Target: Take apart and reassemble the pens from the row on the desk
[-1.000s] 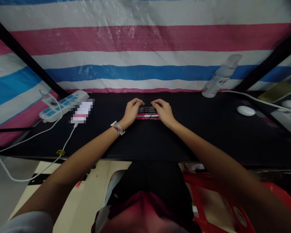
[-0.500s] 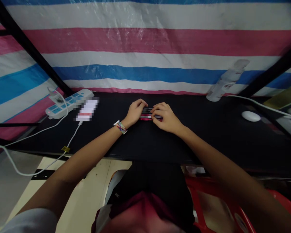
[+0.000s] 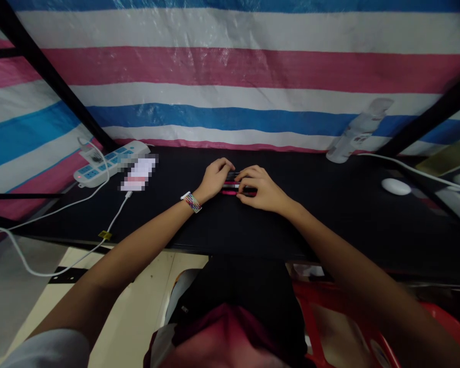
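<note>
Several pens lie side by side on the black tabletop between my hands, running left to right. A pink pen point(image 3: 229, 192) is nearest me, a whitish pen point(image 3: 230, 186) sits just beyond it, and dark pens point(image 3: 233, 175) are at the far side. My left hand point(image 3: 214, 178) is curled at the left ends of the row, its fingers bent together and partly hiding the pens. The thumb and bent fingers of my right hand point(image 3: 261, 188) close around the pink pen's right part. My right fingers cover the right ends of the others.
A white power strip point(image 3: 111, 162) and a phone point(image 3: 138, 174) on a charging cable point(image 3: 117, 212) lie left. To the right stand a clear bottle point(image 3: 360, 132) and a white mouse-shaped object point(image 3: 396, 186). Striped sheeting point(image 3: 230, 69) hangs behind the black table point(image 3: 230, 230).
My right thumb and fingers have shifted slightly toward me, and the pink pen now lies a little apart from the row. My left hand stays nearly in place.
</note>
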`<action>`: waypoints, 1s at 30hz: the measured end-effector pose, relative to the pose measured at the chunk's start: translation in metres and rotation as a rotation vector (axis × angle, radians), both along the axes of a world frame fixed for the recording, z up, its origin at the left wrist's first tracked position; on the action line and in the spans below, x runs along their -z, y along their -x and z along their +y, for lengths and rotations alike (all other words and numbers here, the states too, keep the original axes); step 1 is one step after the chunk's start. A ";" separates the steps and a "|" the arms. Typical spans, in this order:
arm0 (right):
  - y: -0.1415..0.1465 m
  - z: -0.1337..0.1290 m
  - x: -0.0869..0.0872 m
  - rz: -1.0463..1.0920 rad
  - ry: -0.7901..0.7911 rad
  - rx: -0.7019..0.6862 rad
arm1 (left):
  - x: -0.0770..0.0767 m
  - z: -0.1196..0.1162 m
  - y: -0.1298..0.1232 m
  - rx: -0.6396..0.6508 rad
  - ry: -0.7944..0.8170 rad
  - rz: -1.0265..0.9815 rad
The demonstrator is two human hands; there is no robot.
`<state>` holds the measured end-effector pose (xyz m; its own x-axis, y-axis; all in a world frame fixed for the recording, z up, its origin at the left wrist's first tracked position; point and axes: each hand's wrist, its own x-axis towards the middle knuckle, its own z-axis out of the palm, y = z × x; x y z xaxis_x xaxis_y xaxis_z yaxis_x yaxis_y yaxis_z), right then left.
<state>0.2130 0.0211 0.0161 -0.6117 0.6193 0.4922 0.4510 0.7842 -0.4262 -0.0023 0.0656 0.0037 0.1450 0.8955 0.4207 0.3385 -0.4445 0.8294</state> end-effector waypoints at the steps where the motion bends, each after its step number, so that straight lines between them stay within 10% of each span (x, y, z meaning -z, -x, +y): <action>1: 0.000 0.000 0.000 -0.001 0.003 -0.002 | 0.000 0.000 0.000 -0.002 -0.003 0.003; 15: -0.003 0.003 0.001 -0.002 -0.016 -0.018 | -0.009 -0.010 0.003 0.052 -0.172 0.104; 23: -0.009 0.005 -0.010 0.273 -0.020 0.336 | -0.020 -0.023 0.000 0.206 -0.235 0.175; 30: -0.015 0.019 -0.009 0.691 0.408 0.379 | -0.020 -0.019 0.004 0.119 -0.303 0.149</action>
<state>0.2276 0.0398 0.0250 0.0224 0.9278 0.3724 0.1876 0.3620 -0.9131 -0.0060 0.0461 0.0239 0.3207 0.7064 0.6310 0.3773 -0.7063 0.5990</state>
